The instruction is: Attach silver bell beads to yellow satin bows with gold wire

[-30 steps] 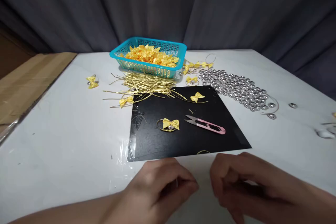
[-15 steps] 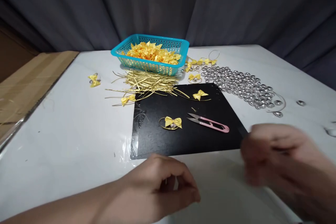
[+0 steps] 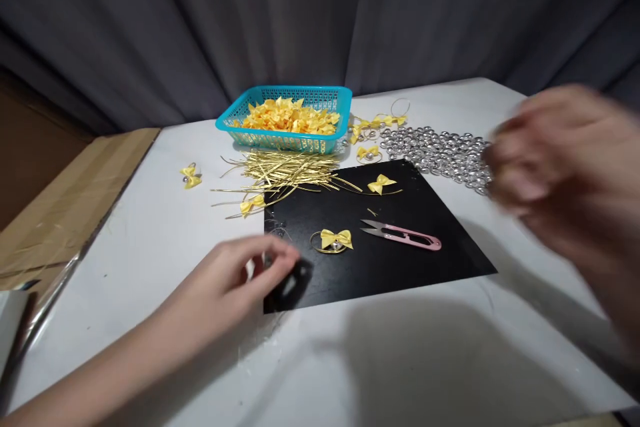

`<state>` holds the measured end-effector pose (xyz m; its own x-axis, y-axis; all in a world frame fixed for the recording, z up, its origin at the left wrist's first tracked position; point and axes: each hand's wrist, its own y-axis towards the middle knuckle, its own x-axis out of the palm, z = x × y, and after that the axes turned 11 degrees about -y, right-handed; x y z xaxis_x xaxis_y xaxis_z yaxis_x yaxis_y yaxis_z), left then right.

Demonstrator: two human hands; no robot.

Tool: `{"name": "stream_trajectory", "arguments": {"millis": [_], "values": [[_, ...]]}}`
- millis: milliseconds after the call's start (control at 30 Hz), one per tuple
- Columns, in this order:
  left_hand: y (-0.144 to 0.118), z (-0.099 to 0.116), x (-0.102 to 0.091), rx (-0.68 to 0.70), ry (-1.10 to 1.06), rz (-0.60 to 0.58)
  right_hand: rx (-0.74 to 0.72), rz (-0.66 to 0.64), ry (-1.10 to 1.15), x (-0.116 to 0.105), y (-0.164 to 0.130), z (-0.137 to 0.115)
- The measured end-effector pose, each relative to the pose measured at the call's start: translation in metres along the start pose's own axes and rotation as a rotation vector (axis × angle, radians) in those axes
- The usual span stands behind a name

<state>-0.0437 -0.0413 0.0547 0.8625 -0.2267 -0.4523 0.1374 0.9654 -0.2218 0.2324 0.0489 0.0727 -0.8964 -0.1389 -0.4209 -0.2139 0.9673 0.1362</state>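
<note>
My left hand hovers over the left edge of a black mat, thumb and fingertips pressed together; whatever they pinch, if anything, is too small to make out. To its right on the mat lies a yellow ribbon bow with a silver bead and a gold wire loop. Pink thread snips rest beside that bow, blades pointing left. Smeared by motion, my right hand is raised in front of the pile of silver beads, its fingers curled and their grip unclear.
A blue basket of yellow bows stands at the back. Before it lies a heap of gold wire pieces. Another yellow bow is at the mat's far edge, and a beaded bow sits left. Cardboard borders the table's left side.
My left hand has moved left and forward to the mat's edge, fingertips still together. My right hand has risen toward the bead pile. The view has shifted slightly.
</note>
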Motion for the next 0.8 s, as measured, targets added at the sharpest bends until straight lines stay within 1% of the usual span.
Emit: {"name": "stream_trajectory", "arguments": {"millis": [33,67,100,167,200,300,400,500,567,667,733,800], "values": [[0.018,0.0,0.002,0.078,0.106,0.064,0.042,-0.036,0.136,0.013,0.0,-0.001],[0.034,0.0,0.005,0.163,0.18,0.108,0.115,-0.164,0.201,0.027,0.0,0.0],[0.047,-0.002,0.01,0.221,0.239,0.094,0.13,-0.247,0.245,0.041,-0.002,0.003],[0.063,-0.007,0.021,0.254,0.286,0.033,0.176,-0.292,0.247,0.065,-0.005,0.01],[0.066,-0.009,0.026,0.257,0.294,0.026,0.224,-0.295,0.225,0.074,-0.008,0.014],[0.065,-0.013,0.033,0.225,0.264,0.025,0.337,-0.273,0.154,0.087,-0.015,0.023],[0.062,-0.011,0.035,0.175,0.178,0.031,0.307,-0.269,0.119,0.09,-0.022,0.025],[0.063,-0.008,0.038,0.096,-0.003,0.028,0.218,-0.246,0.029,0.092,-0.026,0.026],[0.064,-0.007,0.042,0.002,-0.18,0.009,0.171,-0.203,-0.041,0.091,-0.028,0.027],[0.065,-0.005,0.046,-0.189,-0.425,-0.011,0.101,-0.159,-0.082,0.088,-0.031,0.027],[0.064,-0.002,0.046,-0.29,-0.534,0.007,0.034,-0.133,-0.092,0.086,-0.032,0.027],[0.063,0.002,0.045,-0.349,-0.631,0.018,-0.035,-0.116,-0.102,0.083,-0.032,0.026]]}}
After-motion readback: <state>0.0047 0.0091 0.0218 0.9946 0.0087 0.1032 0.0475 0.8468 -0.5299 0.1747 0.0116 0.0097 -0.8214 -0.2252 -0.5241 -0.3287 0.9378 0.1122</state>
